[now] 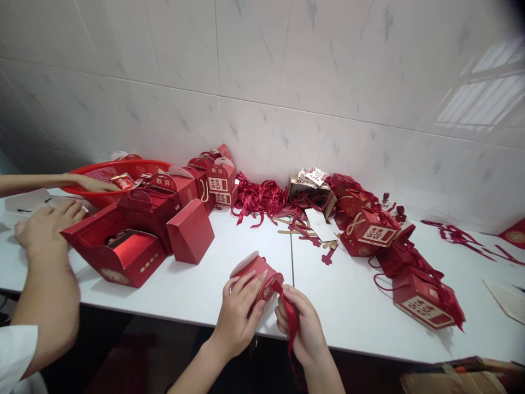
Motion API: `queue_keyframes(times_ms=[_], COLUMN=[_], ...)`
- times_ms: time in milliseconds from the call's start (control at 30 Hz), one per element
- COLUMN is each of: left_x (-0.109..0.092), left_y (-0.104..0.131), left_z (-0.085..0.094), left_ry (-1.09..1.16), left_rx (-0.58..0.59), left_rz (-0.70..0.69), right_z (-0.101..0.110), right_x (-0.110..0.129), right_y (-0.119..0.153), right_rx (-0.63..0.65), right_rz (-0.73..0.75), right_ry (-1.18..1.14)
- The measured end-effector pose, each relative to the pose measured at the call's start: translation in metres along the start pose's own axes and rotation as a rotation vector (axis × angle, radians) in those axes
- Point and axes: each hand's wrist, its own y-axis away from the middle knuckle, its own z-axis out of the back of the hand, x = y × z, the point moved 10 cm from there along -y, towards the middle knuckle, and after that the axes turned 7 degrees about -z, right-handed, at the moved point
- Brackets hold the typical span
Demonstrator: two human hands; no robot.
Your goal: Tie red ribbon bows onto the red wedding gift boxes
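My left hand (240, 312) is closed around a small red gift box (250, 267) at the table's front edge. The box is tilted, its rounded pale flap pointing to the upper left. In my right hand (302, 323), thumb and fingers pinch a red ribbon (291, 313) at the box's right end. The ribbon's loose tail hangs down past the table edge. My left fingers cover much of the box. Behind it stands a plain red slant-topped box (191, 232).
A co-worker's hands (49, 221) are at the left, one reaching into a red plastic basket (159, 165). Red boxes (143, 254) crowd the left. A ribbon heap (262, 197) lies by the wall. Finished-looking boxes (426, 298) line the right. A cardboard box (459, 377) stands lower right.
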Motion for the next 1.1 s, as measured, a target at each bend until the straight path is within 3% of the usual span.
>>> queue_keyframes(times_ms=[233, 600, 1100], left_x=[-0.001, 0.001, 0.001], left_y=[0.0, 0.002, 0.0], left_z=[0.001, -0.002, 0.0], left_ry=[-0.009, -0.007, 0.008], left_rx=[-0.01, -0.009, -0.004], left_rz=[-0.003, 0.001, 0.002], right_z=[-0.012, -0.003, 0.005], right_x=[-0.004, -0.015, -0.026], right_y=[0.002, 0.002, 0.005], right_rx=[0.102, -0.008, -0.018], right_rz=[-0.089, -0.095, -0.103], right_ry=[-0.099, -0.073, -0.04])
